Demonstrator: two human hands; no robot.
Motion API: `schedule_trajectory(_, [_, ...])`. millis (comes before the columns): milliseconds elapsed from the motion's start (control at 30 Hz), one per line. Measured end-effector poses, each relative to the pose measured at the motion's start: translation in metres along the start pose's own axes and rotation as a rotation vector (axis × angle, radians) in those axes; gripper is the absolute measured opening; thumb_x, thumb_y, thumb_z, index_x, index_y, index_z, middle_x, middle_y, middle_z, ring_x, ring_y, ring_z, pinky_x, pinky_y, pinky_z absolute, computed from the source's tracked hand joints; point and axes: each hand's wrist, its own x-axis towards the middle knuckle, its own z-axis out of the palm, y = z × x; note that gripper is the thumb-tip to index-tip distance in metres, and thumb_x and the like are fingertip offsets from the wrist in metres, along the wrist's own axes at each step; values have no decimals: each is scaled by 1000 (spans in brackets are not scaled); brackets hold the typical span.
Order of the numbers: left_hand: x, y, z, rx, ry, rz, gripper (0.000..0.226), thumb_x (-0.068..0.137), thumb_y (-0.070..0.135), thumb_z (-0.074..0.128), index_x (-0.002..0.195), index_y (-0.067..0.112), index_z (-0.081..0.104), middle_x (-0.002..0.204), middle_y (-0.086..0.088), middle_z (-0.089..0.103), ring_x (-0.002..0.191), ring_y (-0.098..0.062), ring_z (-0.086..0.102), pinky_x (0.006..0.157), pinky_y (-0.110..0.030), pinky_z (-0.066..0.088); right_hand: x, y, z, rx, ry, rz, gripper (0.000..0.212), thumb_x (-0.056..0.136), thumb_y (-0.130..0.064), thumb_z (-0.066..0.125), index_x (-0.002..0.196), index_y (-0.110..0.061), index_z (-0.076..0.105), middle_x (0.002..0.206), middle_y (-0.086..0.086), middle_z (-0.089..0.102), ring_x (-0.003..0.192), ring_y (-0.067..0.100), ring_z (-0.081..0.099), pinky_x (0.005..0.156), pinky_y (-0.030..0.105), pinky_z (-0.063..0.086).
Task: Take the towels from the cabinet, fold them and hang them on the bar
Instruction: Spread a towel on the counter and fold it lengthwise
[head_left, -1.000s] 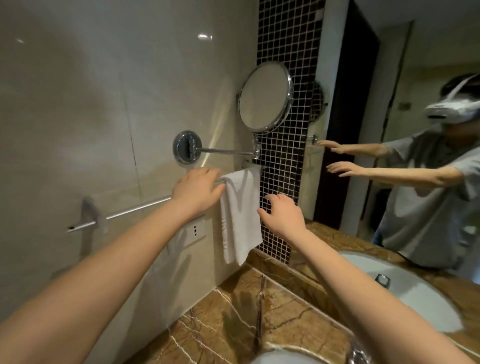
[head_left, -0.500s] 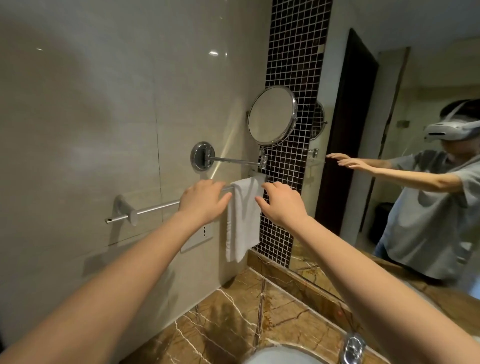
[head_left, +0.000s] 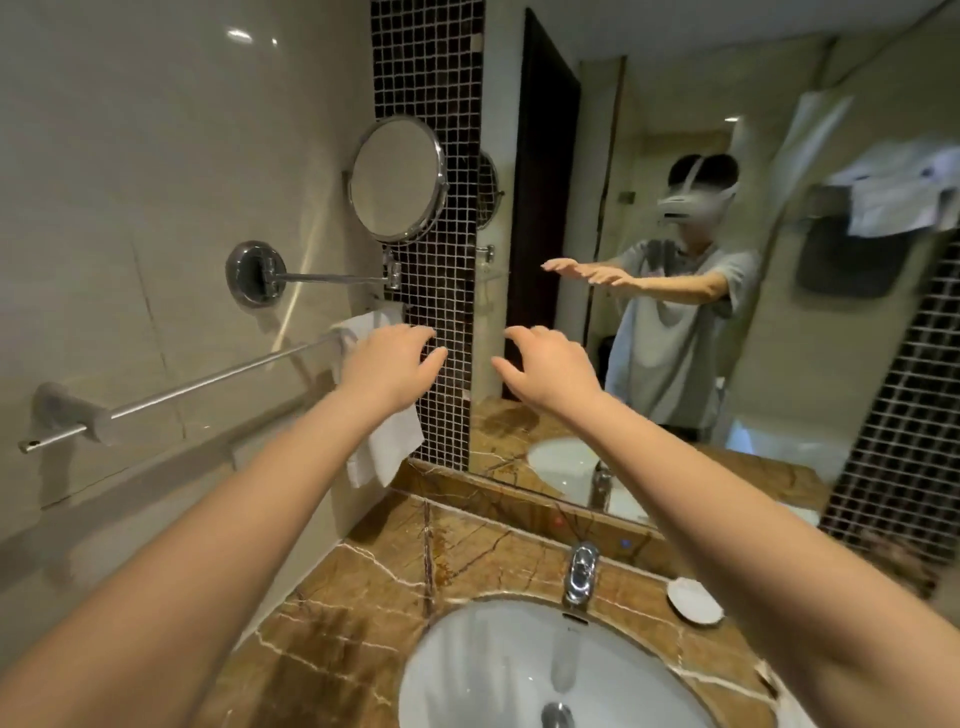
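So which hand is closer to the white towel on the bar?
Left. The left hand is right in front of the white towel, covering its middle. The right hand hangs farther right, before the wall mirror, clear of the towel.

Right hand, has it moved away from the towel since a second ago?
Yes. The right hand was at the towel's right edge; it has gone right, clear of the towel, and now hangs open beyond the dark tile strip.

Bare forearms (head_left: 234, 519); white headset (head_left: 696, 205), seemingly grey tee (head_left: 670, 332), mirrored.
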Motion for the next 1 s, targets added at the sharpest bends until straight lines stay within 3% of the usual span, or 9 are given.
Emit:
schedule_trajectory(600, [-34, 245, 79, -367, -88, 610, 41, 94, 44, 38, 114, 17, 61, 106, -5, 65, 101, -27, 58, 78, -42, 51, -202, 152, -97, -358, -64, 620, 51, 94, -52, 41, 130, -17, 50, 123, 8, 58, 114, 28, 53, 89, 42, 45])
schedule_trajectory(733, [-53, 290, 98, -415, -102, 679, 42, 94, 44, 38, 116, 18, 61, 108, -4, 66, 102, -25, 59, 79, -39, 50, -242, 176, -101, -330, -67, 715, 49, 94, -49, 42, 131, -18, 51, 125, 6, 58, 116, 25, 53, 90, 41, 44])
schedule_trajectory(867, [-70, 323, 115, -419, -129, 733, 37, 94, 43, 38, 109, 19, 62, 101, -2, 66, 94, -23, 60, 68, -33, 43, -271, 200, -93, -339, -73, 770, 46, 93, -48, 43, 128, -19, 53, 122, 6, 60, 113, 26, 55, 89, 42, 43])
schedule_trajectory(1000, [-84, 352, 143, -410, -177, 747, 41, 94, 46, 37, 114, 18, 60, 107, -2, 65, 101, -23, 59, 80, -38, 49, -298, 225, -73, -317, -82, 801, 40, 92, -48, 44, 115, -19, 58, 109, 6, 61, 103, 27, 58, 81, 41, 43])
